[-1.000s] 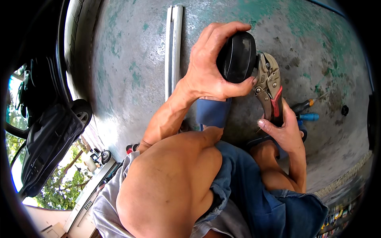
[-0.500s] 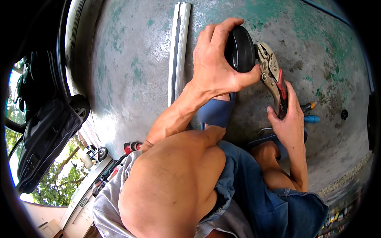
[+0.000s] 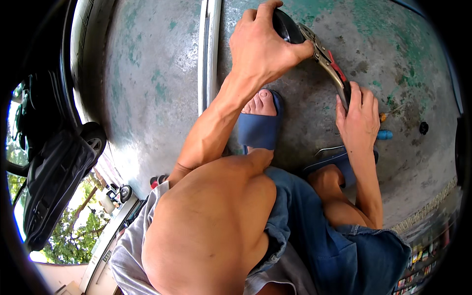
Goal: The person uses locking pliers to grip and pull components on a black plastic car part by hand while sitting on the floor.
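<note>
In front of me, my left hand (image 3: pixel 260 51) is closed round a rounded black object (image 3: pixel 286 25), much of it hidden behind my fingers. Locking pliers (image 3: pixel 324 61), metal with a red lever, have their head against that object's right side; I cannot tell whether the jaws grip it. My right hand (image 3: pixel 359 118) holds the pliers' dark handle. Below my left hand is my foot in a blue slide sandal (image 3: pixel 256 129).
A long metal rail (image 3: pixel 209 59) lies on the stained floor (image 3: pixel 147 59). Right of me are a blue-handled tool (image 3: pixel 385 134), an orange one (image 3: pixel 382 117), a bent rod (image 3: pixel 329 148) and a small black part (image 3: pixel 423 128). A car (image 3: pixel 54 182) stands far left.
Both my hands have moved up in the view with the black object and pliers, which now tilt further to the left at the head. My left foot's toes have come into sight.
</note>
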`<action>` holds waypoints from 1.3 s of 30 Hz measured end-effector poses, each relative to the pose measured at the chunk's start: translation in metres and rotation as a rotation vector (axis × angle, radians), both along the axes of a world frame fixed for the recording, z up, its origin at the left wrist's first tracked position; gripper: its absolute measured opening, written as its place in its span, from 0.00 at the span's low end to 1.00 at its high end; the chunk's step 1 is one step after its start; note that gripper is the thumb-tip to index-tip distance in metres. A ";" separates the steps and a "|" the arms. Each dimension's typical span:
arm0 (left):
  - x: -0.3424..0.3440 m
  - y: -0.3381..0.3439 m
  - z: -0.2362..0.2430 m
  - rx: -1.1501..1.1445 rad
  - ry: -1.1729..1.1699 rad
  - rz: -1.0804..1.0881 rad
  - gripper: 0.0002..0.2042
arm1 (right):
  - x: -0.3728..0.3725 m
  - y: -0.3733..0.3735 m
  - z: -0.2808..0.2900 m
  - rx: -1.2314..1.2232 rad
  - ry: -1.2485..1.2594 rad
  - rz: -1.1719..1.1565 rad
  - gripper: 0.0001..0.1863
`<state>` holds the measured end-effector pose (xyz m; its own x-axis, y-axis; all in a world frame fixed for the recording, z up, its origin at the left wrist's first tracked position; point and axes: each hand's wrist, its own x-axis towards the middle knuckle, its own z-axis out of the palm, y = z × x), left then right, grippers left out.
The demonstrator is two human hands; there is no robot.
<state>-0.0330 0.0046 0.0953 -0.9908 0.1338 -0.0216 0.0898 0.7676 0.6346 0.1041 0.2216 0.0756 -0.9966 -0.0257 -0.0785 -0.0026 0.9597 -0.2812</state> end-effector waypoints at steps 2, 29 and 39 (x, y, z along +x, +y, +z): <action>-0.007 0.007 -0.004 -0.017 -0.055 -0.001 0.40 | -0.002 0.002 -0.006 -0.028 0.113 -0.018 0.24; -0.014 0.022 -0.023 -0.176 -0.223 0.026 0.39 | -0.027 -0.015 -0.059 0.049 0.124 0.036 0.20; 0.000 0.016 -0.035 -0.168 -0.086 0.027 0.39 | -0.043 -0.041 0.005 -0.023 -0.401 -0.122 0.25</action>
